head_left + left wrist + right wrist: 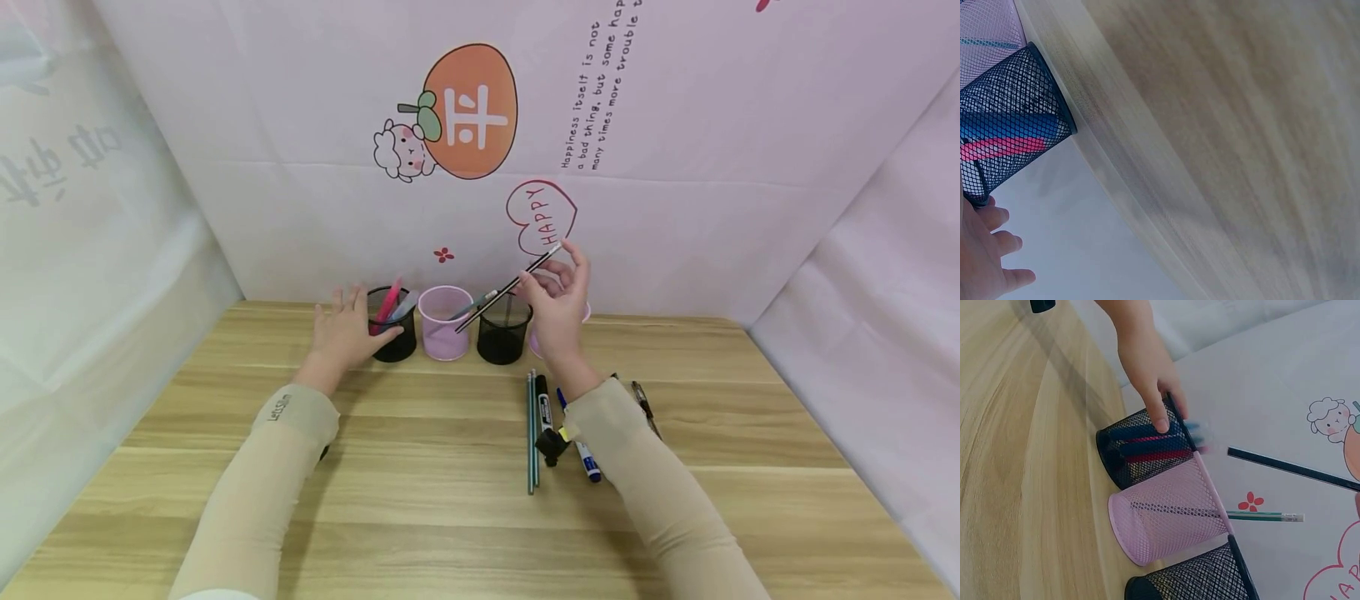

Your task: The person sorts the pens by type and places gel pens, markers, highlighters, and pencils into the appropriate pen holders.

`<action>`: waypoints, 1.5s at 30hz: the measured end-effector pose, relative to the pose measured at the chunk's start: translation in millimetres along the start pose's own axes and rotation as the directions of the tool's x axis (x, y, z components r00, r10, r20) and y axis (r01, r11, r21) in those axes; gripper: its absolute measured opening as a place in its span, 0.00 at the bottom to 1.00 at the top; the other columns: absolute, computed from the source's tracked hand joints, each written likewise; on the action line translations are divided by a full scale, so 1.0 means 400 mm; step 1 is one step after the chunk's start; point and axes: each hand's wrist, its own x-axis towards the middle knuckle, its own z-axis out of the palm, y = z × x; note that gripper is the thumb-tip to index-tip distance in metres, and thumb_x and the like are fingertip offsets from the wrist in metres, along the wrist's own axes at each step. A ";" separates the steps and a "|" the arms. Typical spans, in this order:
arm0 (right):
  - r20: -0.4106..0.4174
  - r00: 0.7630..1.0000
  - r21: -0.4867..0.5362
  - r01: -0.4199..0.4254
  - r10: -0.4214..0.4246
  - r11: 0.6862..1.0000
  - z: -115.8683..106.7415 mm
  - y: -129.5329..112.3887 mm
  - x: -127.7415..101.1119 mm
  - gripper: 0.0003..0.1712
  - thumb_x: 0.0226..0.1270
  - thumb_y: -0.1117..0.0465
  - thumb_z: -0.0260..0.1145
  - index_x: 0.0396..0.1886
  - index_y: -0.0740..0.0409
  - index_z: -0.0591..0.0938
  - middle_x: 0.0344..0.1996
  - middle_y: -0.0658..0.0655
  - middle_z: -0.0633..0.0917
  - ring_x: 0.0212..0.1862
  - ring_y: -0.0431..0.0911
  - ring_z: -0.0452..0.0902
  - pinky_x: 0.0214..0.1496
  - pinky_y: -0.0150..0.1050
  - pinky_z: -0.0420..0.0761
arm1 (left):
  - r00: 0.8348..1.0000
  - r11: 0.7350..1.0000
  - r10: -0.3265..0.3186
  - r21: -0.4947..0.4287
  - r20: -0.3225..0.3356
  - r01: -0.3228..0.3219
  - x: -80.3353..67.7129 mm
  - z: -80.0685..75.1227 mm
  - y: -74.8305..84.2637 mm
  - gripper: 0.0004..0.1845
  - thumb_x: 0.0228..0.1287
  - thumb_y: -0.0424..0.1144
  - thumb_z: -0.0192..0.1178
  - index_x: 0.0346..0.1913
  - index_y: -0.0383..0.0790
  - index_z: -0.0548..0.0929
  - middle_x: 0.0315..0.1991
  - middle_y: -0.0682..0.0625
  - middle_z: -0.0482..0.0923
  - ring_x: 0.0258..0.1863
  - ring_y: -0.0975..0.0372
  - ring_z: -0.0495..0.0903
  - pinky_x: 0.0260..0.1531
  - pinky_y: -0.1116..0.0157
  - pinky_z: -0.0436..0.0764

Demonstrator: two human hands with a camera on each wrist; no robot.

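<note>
My left hand (341, 333) rests against the side of a black mesh pen cup (397, 346), thumb stretched across its front and other fingers spread straight. Pink and blue pens (1147, 444) stand in that cup. With my right hand (558, 312) I pinch a dark striped pencil (498, 295) near its white upper end. The pencil slants down to the left, its lower tip overlapping a pink mesh cup (446, 340) in the head view. Inside the pink cup leans a green pencil with an eraser (1260, 516).
Another black mesh cup (501, 343) stands right of the pink one, then a second pink cup (535, 342) partly hidden by my right hand. Teal pencils (531, 450), a black marker (543, 400), a blue-capped marker (588, 462) and a dark pen (642, 400) lie on the wooden table.
</note>
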 end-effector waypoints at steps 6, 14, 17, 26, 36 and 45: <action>-0.099 0.990 -0.043 0.092 -0.096 0.995 0.018 0.019 -0.003 0.40 0.62 0.82 0.68 0.70 0.56 0.67 0.47 0.60 0.78 0.47 0.60 0.81 0.45 0.47 0.88 | 1.000 1.000 -0.002 0.004 0.004 0.002 -0.002 0.002 0.001 0.58 0.70 0.71 0.52 0.80 0.27 0.46 0.80 0.31 0.46 0.79 0.35 0.42 0.71 0.31 0.40; -0.004 0.960 -0.141 0.277 -0.280 0.950 0.015 0.066 -0.010 0.34 0.63 0.81 0.68 0.66 0.68 0.64 0.46 0.51 0.77 0.45 0.43 0.82 0.43 0.33 0.85 | 1.000 1.000 0.004 -0.001 -0.001 -0.004 0.001 0.003 0.003 0.57 0.70 0.71 0.52 0.80 0.27 0.46 0.80 0.32 0.47 0.79 0.35 0.42 0.71 0.31 0.41; 0.033 0.953 -0.205 0.302 -0.302 0.931 0.015 0.084 -0.015 0.30 0.65 0.79 0.68 0.63 0.68 0.66 0.46 0.47 0.78 0.46 0.39 0.81 0.42 0.30 0.83 | 1.000 1.000 0.005 -0.001 0.001 -0.005 0.003 0.004 0.003 0.58 0.70 0.71 0.52 0.80 0.26 0.46 0.80 0.31 0.47 0.79 0.35 0.42 0.71 0.31 0.41; 0.130 0.943 -0.289 0.332 -0.307 0.898 0.021 0.109 -0.040 0.23 0.67 0.77 0.68 0.59 0.68 0.73 0.44 0.66 0.80 0.46 0.45 0.82 0.46 0.29 0.82 | 1.000 1.000 0.001 -0.031 0.003 -0.001 0.000 -0.002 0.005 0.57 0.70 0.70 0.53 0.81 0.27 0.46 0.81 0.32 0.45 0.79 0.36 0.42 0.72 0.32 0.41; 0.268 0.913 -0.327 0.385 -0.306 0.863 0.015 0.109 -0.057 0.09 0.63 0.80 0.69 0.43 0.74 0.83 0.39 0.69 0.83 0.40 0.57 0.83 0.43 0.26 0.81 | 1.000 1.000 -0.002 -0.021 0.013 0.002 -0.004 -0.006 0.004 0.58 0.69 0.71 0.52 0.81 0.27 0.45 0.81 0.32 0.45 0.79 0.36 0.42 0.71 0.31 0.43; 0.344 0.921 -0.355 0.306 -0.181 0.883 0.012 0.028 -0.072 0.10 0.66 0.80 0.66 0.46 0.80 0.81 0.42 0.75 0.83 0.44 0.49 0.83 0.47 0.26 0.81 | 1.000 1.000 -0.008 -0.012 0.014 0.009 -0.004 -0.007 0.005 0.58 0.70 0.70 0.52 0.81 0.27 0.44 0.81 0.32 0.45 0.79 0.35 0.42 0.71 0.31 0.43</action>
